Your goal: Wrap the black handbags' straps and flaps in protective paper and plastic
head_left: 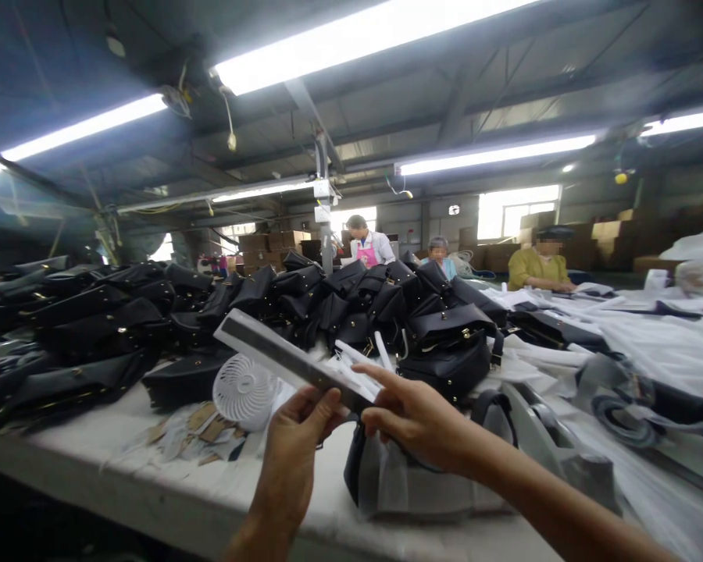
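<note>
Both my grips clenched on strip (281,357), frame centre: left grip (296,449) beneath, right grip (413,417) pinching its near end. Best held level, clear of fan (243,390).

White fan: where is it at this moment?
In the head view the white fan sits on the table, lower centre-left, just left of the left hand and in front of the black bags.

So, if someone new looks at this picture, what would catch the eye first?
First, the left hand and right hand in the foreground, holding a flat grey strip above the table. Behind it a big heap of black bags covers the table's middle and left, with a small white fan at its front edge.
</note>
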The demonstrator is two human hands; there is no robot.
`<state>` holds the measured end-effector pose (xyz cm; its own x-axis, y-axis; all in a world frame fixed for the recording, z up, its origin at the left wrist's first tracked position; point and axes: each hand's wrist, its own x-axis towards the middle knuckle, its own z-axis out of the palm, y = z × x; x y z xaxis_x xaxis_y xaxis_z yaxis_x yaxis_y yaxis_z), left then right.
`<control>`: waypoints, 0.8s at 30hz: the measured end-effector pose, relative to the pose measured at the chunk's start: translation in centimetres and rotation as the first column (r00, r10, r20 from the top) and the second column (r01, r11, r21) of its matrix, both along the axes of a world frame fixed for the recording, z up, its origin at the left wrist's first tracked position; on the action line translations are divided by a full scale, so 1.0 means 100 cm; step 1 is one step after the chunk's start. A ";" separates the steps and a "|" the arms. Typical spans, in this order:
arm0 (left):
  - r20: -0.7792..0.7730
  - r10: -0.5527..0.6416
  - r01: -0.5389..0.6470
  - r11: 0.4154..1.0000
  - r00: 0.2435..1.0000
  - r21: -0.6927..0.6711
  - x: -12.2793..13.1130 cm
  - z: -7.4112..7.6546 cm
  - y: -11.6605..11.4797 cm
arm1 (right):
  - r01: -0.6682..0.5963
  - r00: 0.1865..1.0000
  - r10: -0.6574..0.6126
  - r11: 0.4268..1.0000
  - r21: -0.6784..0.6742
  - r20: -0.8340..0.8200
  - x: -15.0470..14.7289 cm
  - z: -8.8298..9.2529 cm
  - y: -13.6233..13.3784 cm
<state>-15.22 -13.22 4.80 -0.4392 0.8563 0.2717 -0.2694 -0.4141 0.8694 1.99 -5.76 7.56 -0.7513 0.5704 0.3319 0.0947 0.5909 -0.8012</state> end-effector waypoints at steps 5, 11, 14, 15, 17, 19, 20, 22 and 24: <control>0.060 0.090 -0.093 0.995 0.994 0.043 -0.021 0.014 0.011 | -0.003 1.000 0.007 0.989 -0.145 0.028 0.013 0.000 0.020; -0.013 -0.037 0.037 0.998 0.999 0.056 0.003 0.021 0.029 | 0.019 0.997 -0.018 1.000 0.011 -0.079 -0.005 0.040 0.034; -0.062 -0.075 0.079 0.995 0.995 0.067 0.016 0.025 0.039 | 0.021 0.995 -0.017 0.999 0.042 -0.095 -0.007 0.048 0.041; -0.074 -0.079 0.084 0.994 0.994 0.070 0.019 0.026 0.041 | 0.027 0.995 -0.023 0.999 0.044 -0.094 -0.006 0.048 0.042; -0.095 -0.089 0.096 0.992 0.992 0.077 0.023 0.028 0.045 | 0.044 0.994 -0.039 0.998 0.044 -0.097 -0.003 0.046 0.044; -0.104 -0.119 0.128 0.988 0.987 0.084 0.021 0.029 0.047 | 0.054 0.993 -0.047 0.997 0.058 -0.105 0.001 0.043 0.043; -0.076 -0.131 0.138 0.986 0.988 0.090 0.019 0.029 0.048 | 0.058 0.993 -0.050 0.996 0.069 -0.108 0.004 0.042 0.042; 0.021 -0.131 0.129 0.987 0.991 0.100 0.010 0.030 0.050 | 0.059 0.996 -0.052 0.993 0.100 -0.073 0.011 0.040 0.043; 0.113 -0.097 0.086 0.991 0.989 0.100 -0.002 0.032 0.052 | 0.051 0.998 -0.055 0.989 0.137 0.025 0.022 0.039 0.047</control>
<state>-15.43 -8.07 7.97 -0.3935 0.8672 0.3050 -0.4079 -0.4621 0.7875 4.15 -1.09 11.49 -0.7317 0.5605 0.3880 0.1501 0.6876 -0.7104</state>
